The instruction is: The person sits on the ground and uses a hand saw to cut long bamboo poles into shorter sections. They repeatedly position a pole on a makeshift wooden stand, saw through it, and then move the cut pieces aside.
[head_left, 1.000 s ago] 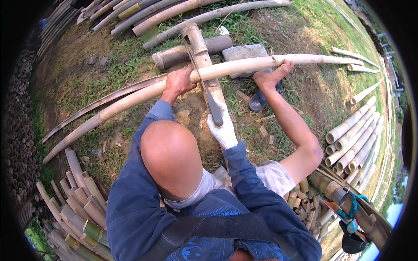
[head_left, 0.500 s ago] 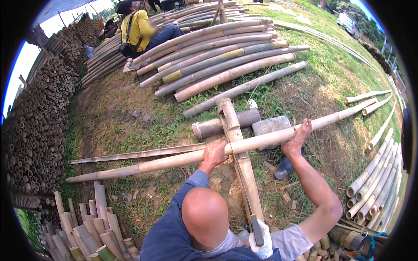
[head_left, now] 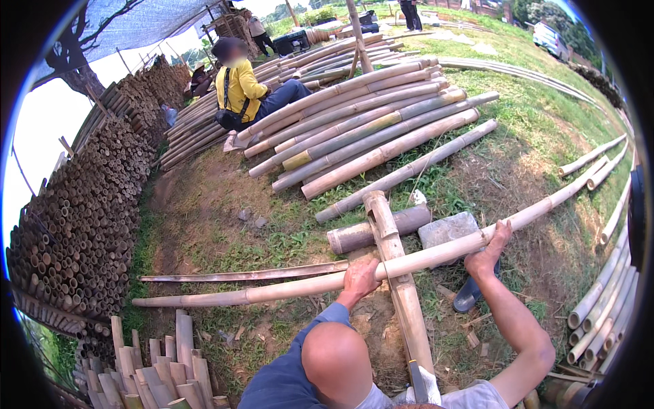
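A long pale bamboo pole lies across the grass from lower left to upper right. My left hand, in a blue sleeve, grips it where it crosses a bamboo beam that runs away from me. My right hand, on a bare arm, grips the same pole further right. At the bottom edge a white-gloved hand holds a dark blade against the beam; I cannot tell whose hand it is. A bald head fills the lower middle.
A short thick log and a grey stone block lie behind the pole, a dark sandal under it. A thin split strip lies alongside. Stacked poles, a wall of bamboo ends, cut pieces. A person in yellow sits behind.
The view has tilted up from straight down, bringing the pole stack and the seated person into sight. Both hands stay gripped on the long pole at the beam.
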Demonstrator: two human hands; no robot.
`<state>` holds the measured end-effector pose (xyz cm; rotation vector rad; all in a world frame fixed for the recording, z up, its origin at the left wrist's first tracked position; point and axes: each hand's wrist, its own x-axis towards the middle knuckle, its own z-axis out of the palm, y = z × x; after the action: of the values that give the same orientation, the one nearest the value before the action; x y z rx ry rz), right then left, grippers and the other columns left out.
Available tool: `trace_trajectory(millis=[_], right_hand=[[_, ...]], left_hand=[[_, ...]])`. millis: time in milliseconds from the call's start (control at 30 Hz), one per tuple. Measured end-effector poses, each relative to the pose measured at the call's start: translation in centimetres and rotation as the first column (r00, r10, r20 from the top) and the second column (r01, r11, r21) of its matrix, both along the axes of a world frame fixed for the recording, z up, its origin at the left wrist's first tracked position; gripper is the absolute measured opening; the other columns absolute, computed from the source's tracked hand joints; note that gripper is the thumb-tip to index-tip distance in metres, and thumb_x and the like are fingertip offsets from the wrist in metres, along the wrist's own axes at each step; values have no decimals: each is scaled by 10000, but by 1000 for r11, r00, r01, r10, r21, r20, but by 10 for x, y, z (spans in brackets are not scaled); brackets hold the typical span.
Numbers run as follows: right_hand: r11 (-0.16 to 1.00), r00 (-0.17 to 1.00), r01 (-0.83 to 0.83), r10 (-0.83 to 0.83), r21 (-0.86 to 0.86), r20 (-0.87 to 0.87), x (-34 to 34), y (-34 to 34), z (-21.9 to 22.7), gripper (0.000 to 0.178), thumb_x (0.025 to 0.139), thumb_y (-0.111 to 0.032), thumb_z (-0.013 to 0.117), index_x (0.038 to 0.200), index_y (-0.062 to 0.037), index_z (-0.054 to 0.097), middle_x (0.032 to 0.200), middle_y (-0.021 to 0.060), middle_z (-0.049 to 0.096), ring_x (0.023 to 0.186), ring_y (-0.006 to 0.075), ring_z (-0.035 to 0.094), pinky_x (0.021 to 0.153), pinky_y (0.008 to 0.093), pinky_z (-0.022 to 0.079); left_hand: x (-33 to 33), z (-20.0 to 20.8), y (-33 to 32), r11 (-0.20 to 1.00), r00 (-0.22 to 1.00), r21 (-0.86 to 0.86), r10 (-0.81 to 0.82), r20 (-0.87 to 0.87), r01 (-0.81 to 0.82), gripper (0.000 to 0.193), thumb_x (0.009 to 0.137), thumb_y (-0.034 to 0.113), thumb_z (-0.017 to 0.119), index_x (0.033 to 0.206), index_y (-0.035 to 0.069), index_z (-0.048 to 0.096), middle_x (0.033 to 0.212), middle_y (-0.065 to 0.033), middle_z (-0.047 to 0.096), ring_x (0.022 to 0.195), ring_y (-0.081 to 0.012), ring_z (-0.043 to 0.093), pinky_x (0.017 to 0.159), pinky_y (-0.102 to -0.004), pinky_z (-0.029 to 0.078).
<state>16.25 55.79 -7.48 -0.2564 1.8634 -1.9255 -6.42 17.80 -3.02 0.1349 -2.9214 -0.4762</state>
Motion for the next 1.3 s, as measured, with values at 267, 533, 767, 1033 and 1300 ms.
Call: trace_trajectory(millis=[267, 533, 767, 1033, 1300], right_hand=[[968, 938, -60, 139, 245, -318, -34, -76, 79, 668, 901, -26, 755, 1524, 25, 518, 1454, 219, 631, 1410, 347, 613, 1222, 419, 454], [956, 917, 51, 69, 288, -393, -36, -45, 103, 617, 933, -30, 745, 1511, 18, 535, 1422, 214, 655, 1361, 339, 654, 1166, 402, 502], [967, 937, 36, 55, 252, -346, -2, -35, 91, 610, 939, 1, 752, 1517, -1, 554, 1440, 193, 668, 1362, 307, 668, 1166, 397, 506], [988, 958, -14, 57, 152, -281, -43, -73, 73, 653, 930, 16, 747, 1543, 2, 523, 1428, 166, 662, 1339, 268, 650, 1158, 347, 475], [981, 952, -10, 69, 196, -298, -37, -69, 85, 649, 922, 25, 745, 1533, 8, 527, 1496, 198, 631, 1385, 285, 631, 1169, 355, 479]], left_hand=[[59, -17, -44, 992, 993, -44, 116, -18, -117, 438, 764, 236, 922, 1102, 91, 685, 1055, -172, 756, 1020, -397, 750, 904, -525, 596], [10, -4, -2, 999, 994, -34, 7, -110, -11, 430, 748, 229, 924, 1077, 101, 678, 1052, -153, 740, 1035, -377, 740, 896, -504, 594], [22, -17, -29, 996, 996, -28, 80, 47, -79, 604, 748, 303, 949, 1273, 127, 708, 1180, -157, 775, 1124, -375, 747, 951, -504, 610], [27, -4, -28, 990, 996, -121, 85, 40, -79, 579, 769, 339, 951, 1236, 91, 713, 1123, -142, 784, 1081, -347, 752, 939, -492, 593], [31, -24, -32, 992, 995, -88, 80, -57, -84, 598, 717, 286, 960, 1224, 124, 688, 1135, -138, 762, 1054, -360, 738, 901, -500, 592]])
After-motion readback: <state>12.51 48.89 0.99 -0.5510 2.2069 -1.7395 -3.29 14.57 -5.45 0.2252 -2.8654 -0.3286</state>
